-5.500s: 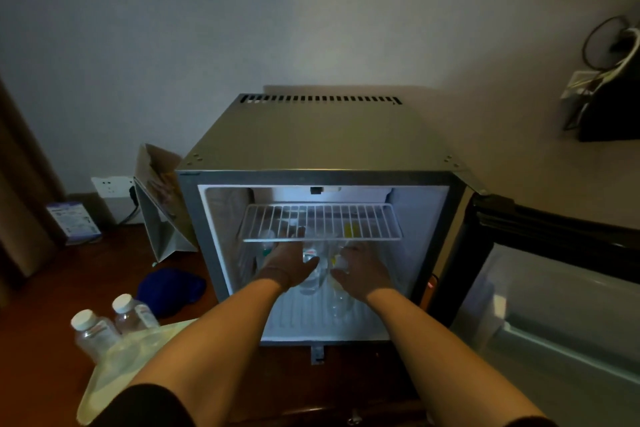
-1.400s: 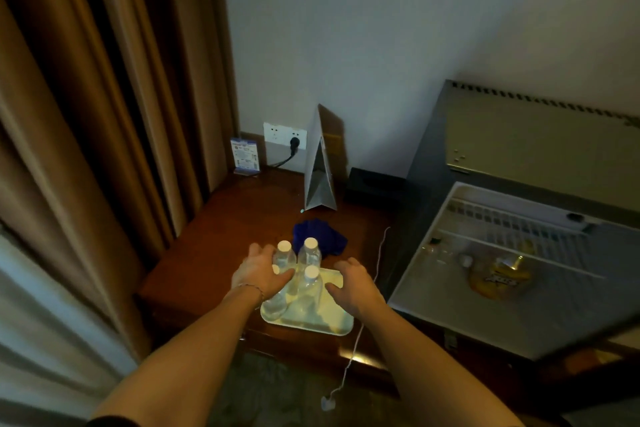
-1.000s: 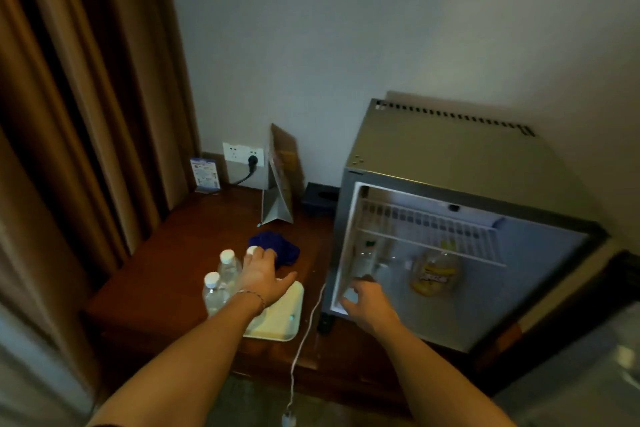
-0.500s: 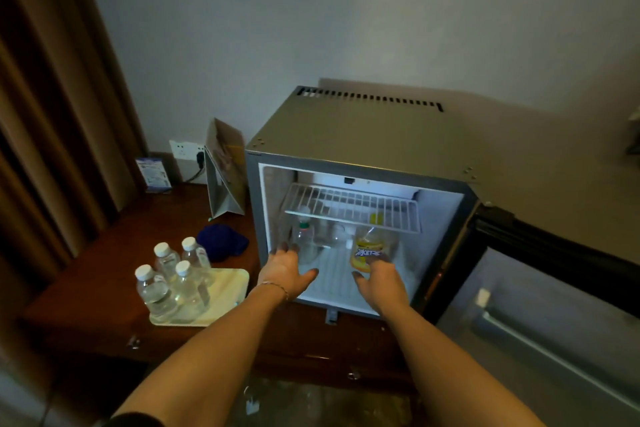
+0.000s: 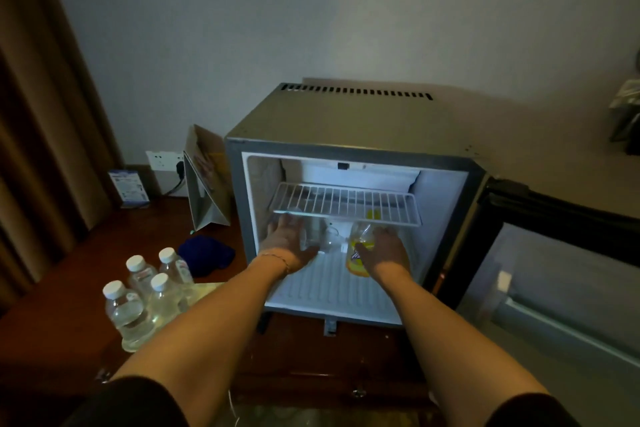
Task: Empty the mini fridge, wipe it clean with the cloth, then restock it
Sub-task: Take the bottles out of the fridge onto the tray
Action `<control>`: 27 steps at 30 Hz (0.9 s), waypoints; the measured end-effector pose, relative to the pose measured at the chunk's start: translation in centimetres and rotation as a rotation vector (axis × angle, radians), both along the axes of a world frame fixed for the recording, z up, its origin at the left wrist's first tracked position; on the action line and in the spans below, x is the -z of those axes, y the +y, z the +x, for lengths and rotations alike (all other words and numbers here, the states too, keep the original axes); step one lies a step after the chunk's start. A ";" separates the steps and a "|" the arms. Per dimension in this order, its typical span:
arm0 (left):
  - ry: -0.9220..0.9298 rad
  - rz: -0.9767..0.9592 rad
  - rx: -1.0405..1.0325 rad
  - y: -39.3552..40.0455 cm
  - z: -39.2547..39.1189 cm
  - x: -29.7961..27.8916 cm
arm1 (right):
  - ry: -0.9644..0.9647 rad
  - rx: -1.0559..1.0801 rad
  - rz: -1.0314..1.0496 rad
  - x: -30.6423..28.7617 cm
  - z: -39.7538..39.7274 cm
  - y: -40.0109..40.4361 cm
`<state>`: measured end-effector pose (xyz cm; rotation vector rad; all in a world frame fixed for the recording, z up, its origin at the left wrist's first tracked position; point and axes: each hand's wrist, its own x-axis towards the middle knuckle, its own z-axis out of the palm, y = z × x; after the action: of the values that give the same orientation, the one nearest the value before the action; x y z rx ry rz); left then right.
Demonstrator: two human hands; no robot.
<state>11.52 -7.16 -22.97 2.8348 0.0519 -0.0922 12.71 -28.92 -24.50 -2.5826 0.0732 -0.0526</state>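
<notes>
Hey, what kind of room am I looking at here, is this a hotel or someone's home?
Probably a hotel room: a mini fridge on a dark wooden counter, a tray of identical water bottles, and a folded tent card beside the curtain.

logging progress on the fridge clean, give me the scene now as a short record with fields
fridge: mini fridge open, door swung right
inside: yellow bottle and clear bottles under the wire shelf
left hand: inside, at the clear bottles
right hand: inside, beside the yellow bottle
removed: four water bottles on tray
cloth: blue cloth on the table, untouched
</notes>
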 end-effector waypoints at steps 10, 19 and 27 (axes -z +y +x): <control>-0.190 -0.035 0.023 0.3 3.1 3.3 | -0.284 0.080 0.071 2.9 2.3 0.9; -0.166 -0.035 0.027 0.1 5.3 3.9 | -0.275 0.058 0.098 3.8 5.4 0.9; -0.255 -0.189 0.042 0.3 5.1 5.3 | -0.251 0.042 0.103 5.0 6.0 0.6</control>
<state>16.60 -6.82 -28.27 2.6361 -0.0685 0.2427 18.67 -28.29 -29.48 -2.4509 0.0355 -0.3777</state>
